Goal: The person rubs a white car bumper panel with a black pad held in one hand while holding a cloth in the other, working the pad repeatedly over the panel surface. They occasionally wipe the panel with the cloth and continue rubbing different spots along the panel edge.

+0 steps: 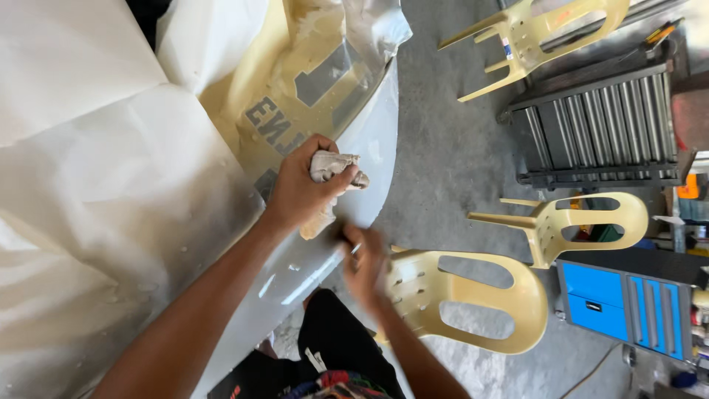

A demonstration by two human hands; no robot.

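Grey concrete floor [450, 148] in daylight — three cream plastic chairs [480, 295], a roller rack [602, 125], a blue cabinet [628, 310].

Glossy wet painted panel [325, 258], crumpled cloth rag [334, 164], matt masking paper [96, 170].

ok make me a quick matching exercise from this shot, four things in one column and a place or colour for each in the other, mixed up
Things:
1. crumpled rag
2. right hand
3. tool cabinet
4. plastic chair

Places or colours:
a. blue, at the right edge
b. clutched in the left hand
c. pale yellow, beside the person's knees
d. blurred, at the lower edge of the grey panel

Pairs: 1-b, 2-d, 3-a, 4-c
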